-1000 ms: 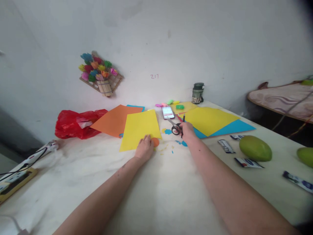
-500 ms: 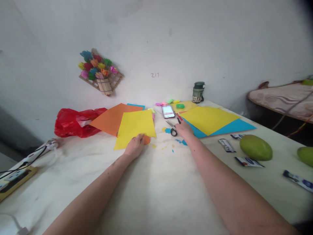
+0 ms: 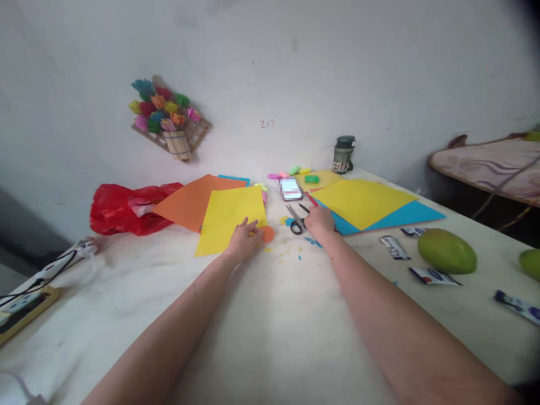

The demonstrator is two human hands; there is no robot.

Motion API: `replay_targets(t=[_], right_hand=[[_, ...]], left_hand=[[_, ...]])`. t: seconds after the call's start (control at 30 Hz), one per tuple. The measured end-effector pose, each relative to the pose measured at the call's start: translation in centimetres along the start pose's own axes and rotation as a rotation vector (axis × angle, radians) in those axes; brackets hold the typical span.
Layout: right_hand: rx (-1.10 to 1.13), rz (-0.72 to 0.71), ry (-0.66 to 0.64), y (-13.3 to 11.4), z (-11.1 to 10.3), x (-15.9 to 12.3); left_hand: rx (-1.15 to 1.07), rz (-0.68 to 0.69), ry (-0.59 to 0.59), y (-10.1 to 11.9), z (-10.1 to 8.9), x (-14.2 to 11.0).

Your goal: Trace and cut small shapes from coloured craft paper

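Over one table [image 3: 270, 332], two hands [image 3: 244, 242] [image 3: 321, 224], one orange disc [image 3: 268, 234]

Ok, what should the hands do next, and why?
Maybe the left hand should pinch the orange circle, since the circle lies right beside that hand, while the right hand is over by the scissors.

Yellow sheet [image 3: 230, 209]; orange disc [image 3: 268, 234]; black-handled scissors [image 3: 297, 219]; red bag [image 3: 110, 211]

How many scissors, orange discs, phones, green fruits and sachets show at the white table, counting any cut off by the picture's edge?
Scissors: 1 pair
Orange disc: 1
Phone: 1
Green fruits: 2
Sachets: 4
Total: 9
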State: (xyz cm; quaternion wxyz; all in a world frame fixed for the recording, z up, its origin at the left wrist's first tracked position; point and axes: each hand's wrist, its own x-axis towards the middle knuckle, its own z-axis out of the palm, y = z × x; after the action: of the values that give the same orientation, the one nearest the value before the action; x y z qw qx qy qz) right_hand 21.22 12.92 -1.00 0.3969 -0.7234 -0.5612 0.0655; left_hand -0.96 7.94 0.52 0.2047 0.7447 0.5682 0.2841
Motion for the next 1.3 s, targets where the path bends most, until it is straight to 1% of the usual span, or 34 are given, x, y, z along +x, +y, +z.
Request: replay_targets(t=[0.1, 0.2, 0.3, 0.43, 0.6, 0.73, 0.87, 0.97, 1.07, 1.13, 1.2, 1.3], right_hand=[[-0.070, -0.066, -0.008, -0.4, -0.3, -0.4], [-0.219, -0.119, -0.067, -0.7, -0.8, -0.9], [-0.257, -0.130, -0.091, -0.8, -1.1, -1.1], [-0.327, -0.131, -0.122, -0.7, -1.1, -1.1], [-0.376, -0.145, -0.113, -0.7, -1.3, -1.0], [-0.390, -0.125, -0.084, -0.8, -2.0, -0.8], [-0.418, -0.061, -0.056, -0.6, -3.3, -0.1], [-0.449, 0.023, -0.066, -0.1, -4.6, 0.8], [-0.481, 0.080, -0.075, 0.8, -5.8, 1.7], [-0.506, 0.120, -0.103, 1.5, -6.5, 2.1], [-0.520, 0.158, -0.158, 2.0, -6.9, 2.3], [-0.526, 0.181, -0.247, 2.5, -7.0, 2.2]], left_hand=[[0.040, 0.004, -0.022, 0.8, 0.6, 0.5], [0.078, 0.023, -0.031, 1.5, 1.4, 1.2], [0.119, 0.056, -0.042, 2.1, 2.2, 1.7], [0.169, 0.033, -0.042, 2.8, 3.0, 1.8], [0.326, 0.057, 0.055, 2.8, 3.8, 1.4], [0.399, 0.090, 0.136, 2.3, 4.3, 1.4], [0.419, 0.078, 0.202, 2.1, 4.5, 1.3], [0.427, 0.127, 0.246, 2.5, 4.6, 1.3], [0.397, 0.199, 0.255, 3.6, 4.7, 1.4], [0.316, 0.223, 0.248, 4.7, 5.0, 1.5], [0.173, 0.215, 0.244, 5.9, 5.7, 1.8], [-0.063, 0.148, 0.233, 7.6, 7.1, 2.4]])
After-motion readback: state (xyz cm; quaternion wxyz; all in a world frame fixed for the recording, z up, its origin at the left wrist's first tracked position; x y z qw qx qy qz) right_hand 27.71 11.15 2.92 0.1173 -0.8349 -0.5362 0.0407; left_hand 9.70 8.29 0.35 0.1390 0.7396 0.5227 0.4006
